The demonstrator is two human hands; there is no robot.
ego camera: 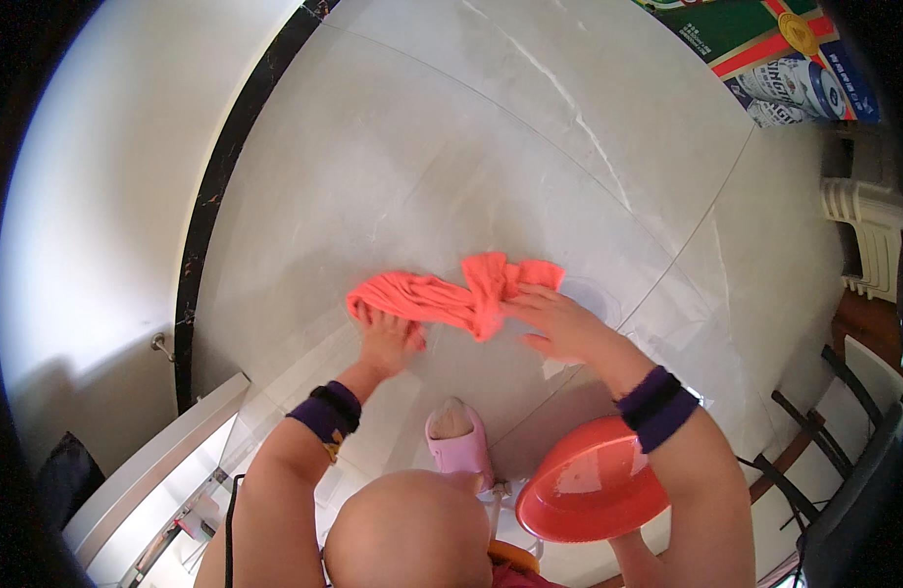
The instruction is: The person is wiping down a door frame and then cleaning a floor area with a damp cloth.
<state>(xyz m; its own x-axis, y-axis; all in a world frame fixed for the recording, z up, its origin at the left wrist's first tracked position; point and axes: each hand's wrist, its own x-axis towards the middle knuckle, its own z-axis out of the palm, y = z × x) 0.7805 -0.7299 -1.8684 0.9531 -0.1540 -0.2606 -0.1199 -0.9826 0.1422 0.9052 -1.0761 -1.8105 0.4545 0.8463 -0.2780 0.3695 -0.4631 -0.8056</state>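
A coral-coloured cloth (437,298) lies stretched and bunched on the grey marble-look tile floor (393,169). My left hand (389,338) presses down on its left end, with fingers curled over the fabric and a fold showing beside the palm. At the bunched right end, the fingertips of my right hand (558,323) rest on the fabric, thumb held apart. Slight blur covers that hand. A red plastic basin (591,485) sits tilted in view below my right wrist, partly hidden by the forearm.
A pink slipper (459,445) on a foot is close below the cloth. Dark skirting (216,191) and a door stop (161,345) are at left. A printed drinks carton (782,59), a white radiator (867,228) and black chair legs (812,441) line the right side.
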